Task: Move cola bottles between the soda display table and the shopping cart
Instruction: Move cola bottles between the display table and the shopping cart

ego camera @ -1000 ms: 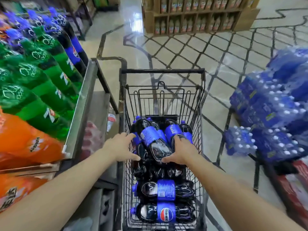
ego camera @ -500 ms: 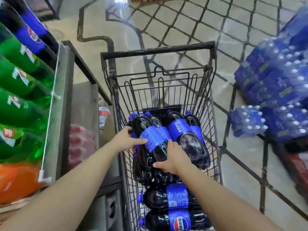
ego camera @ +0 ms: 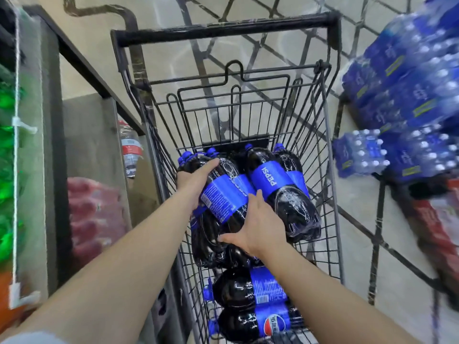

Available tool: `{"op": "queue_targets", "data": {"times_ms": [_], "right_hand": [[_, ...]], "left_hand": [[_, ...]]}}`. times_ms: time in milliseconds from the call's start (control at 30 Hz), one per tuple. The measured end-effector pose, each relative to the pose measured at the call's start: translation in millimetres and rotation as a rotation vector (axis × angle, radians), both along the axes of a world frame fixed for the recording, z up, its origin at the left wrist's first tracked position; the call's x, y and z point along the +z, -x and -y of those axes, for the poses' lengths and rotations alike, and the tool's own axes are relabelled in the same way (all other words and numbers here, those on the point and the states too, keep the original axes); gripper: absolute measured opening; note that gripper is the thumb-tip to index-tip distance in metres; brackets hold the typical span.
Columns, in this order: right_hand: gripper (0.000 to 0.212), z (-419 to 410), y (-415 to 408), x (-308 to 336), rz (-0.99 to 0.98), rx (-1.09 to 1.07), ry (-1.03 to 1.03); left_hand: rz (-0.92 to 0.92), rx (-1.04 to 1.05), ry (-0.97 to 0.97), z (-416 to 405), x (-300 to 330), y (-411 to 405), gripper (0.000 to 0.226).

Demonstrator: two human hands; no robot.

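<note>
A black wire shopping cart (ego camera: 330,155) stands in front of me, filled with several large cola bottles with blue labels. Both hands are on one wrapped pack of cola bottles (ego camera: 224,197) at the cart's left. My left hand (ego camera: 196,178) grips its upper left side, fingers curled over a bottle's shoulder. My right hand (ego camera: 258,227) holds its lower end, thumb spread out to the left. A second pack of cola bottles (ego camera: 280,192) lies beside it on the right. Two more cola bottles (ego camera: 250,304) lie crosswise nearer me. The soda display table (ego camera: 34,155) runs along the left edge.
Green bottles (ego camera: 6,155) and an orange one fill the display's top at far left. Red-wrapped packs (ego camera: 94,214) and a clear bottle (ego camera: 130,150) sit on its lower shelf. Blue packs of water bottles (ego camera: 407,100) are stacked on the floor right of the cart.
My view has tipped down and moved closer to the cart. My left hand has slid further over the pack's top, and my right hand has shifted onto its lower end.
</note>
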State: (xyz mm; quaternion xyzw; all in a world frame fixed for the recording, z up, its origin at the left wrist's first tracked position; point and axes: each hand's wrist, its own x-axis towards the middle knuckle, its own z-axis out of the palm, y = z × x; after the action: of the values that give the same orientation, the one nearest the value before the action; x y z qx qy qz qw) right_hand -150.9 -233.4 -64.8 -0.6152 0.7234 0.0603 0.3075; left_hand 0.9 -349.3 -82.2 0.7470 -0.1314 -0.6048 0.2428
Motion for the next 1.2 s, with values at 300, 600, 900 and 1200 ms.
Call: {"op": "queue_targets", "data": {"times_ms": [300, 600, 900, 1200], "right_hand": [[0.107, -1.6, -4.1, 6.7, -0.025, 0.023, 0.034], [0.115, -32.8, 9.3, 31.6, -0.004, 0.092, 0.154], [0.122, -63.3, 35.1, 89.6, -0.007, 0.104, 0.215], [0.122, -98.2, 76.2, 133.5, 0.044, 0.208, 0.362]], "left_hand": [[-0.043, 0.065, 0.016, -6.5, 25.2, 3.1, 0.098], [-0.106, 0.128, 0.123, -43.5, 57.0, -7.2, 0.106], [-0.139, 0.114, 0.271, -79.2, 113.2, 8.5, 0.089], [-0.142, 0.192, 0.440, -137.8, 164.9, 32.0, 0.106]]}}
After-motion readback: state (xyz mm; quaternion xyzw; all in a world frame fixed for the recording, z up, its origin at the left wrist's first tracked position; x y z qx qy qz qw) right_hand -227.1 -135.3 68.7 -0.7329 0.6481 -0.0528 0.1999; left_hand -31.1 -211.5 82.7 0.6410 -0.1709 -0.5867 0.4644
